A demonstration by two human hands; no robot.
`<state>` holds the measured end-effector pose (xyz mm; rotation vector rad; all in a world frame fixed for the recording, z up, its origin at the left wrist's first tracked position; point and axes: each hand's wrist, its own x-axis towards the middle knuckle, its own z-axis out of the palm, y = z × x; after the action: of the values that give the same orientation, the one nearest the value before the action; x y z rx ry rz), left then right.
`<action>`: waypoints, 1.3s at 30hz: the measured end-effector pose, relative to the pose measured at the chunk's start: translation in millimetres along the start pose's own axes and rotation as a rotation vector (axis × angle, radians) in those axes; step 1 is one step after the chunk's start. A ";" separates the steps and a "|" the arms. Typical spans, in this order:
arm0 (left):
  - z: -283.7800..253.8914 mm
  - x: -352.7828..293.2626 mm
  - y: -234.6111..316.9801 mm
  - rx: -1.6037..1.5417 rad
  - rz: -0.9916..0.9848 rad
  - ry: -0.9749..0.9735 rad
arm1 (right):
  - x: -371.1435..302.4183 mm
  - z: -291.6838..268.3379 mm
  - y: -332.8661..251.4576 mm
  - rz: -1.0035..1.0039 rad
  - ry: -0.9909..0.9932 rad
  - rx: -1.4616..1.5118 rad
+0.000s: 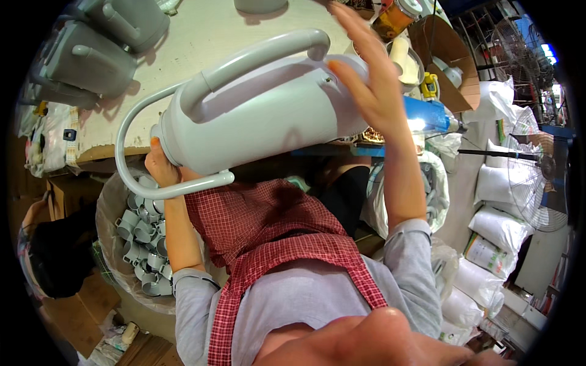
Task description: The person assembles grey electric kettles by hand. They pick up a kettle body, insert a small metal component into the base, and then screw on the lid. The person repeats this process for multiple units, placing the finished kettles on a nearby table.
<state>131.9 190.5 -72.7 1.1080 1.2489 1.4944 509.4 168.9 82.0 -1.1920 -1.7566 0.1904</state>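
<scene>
A large light grey thermos jug [262, 125] lies tilted on its side in front of me, above the table's near edge. A thick side handle [256, 55] runs along its upper side, and a thin curved bail handle [125, 137] loops round its left, narrow end. My left hand [162, 165] grips the jug at that end; the thumb shows and the other fingers are hidden. At the wide right end my right hand [372, 85] is spread, its fingers stretched out and its thumb over the jug's surface. Whether the palm presses on it, I cannot tell.
Several grey jug bodies [91, 58] stand at the table's far left. A sack of small grey parts [143, 235] sits below left; another lined bin [436, 189] is below right. A blue power tool [427, 116], a cardboard box [461, 61] and stacked white sacks [497, 232] are to the right.
</scene>
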 end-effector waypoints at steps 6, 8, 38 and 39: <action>15.1 -1.0 14.9 0.005 0.026 -0.030 | -7.3 4.7 23.4 0.335 -0.101 0.571; 23.9 1.3 13.4 -0.006 0.002 -0.010 | -9.2 -1.8 25.0 0.327 -0.152 0.552; 75.1 9.3 -34.5 0.210 0.060 -0.104 | -33.1 18.5 30.4 0.095 -0.056 -0.140; 75.8 4.2 -32.4 0.210 0.060 -0.111 | -35.2 16.4 26.0 0.100 -0.072 -0.145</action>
<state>207.1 214.7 -96.8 1.3580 1.3268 1.3478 514.9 160.5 36.4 -1.3947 -1.7986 0.1695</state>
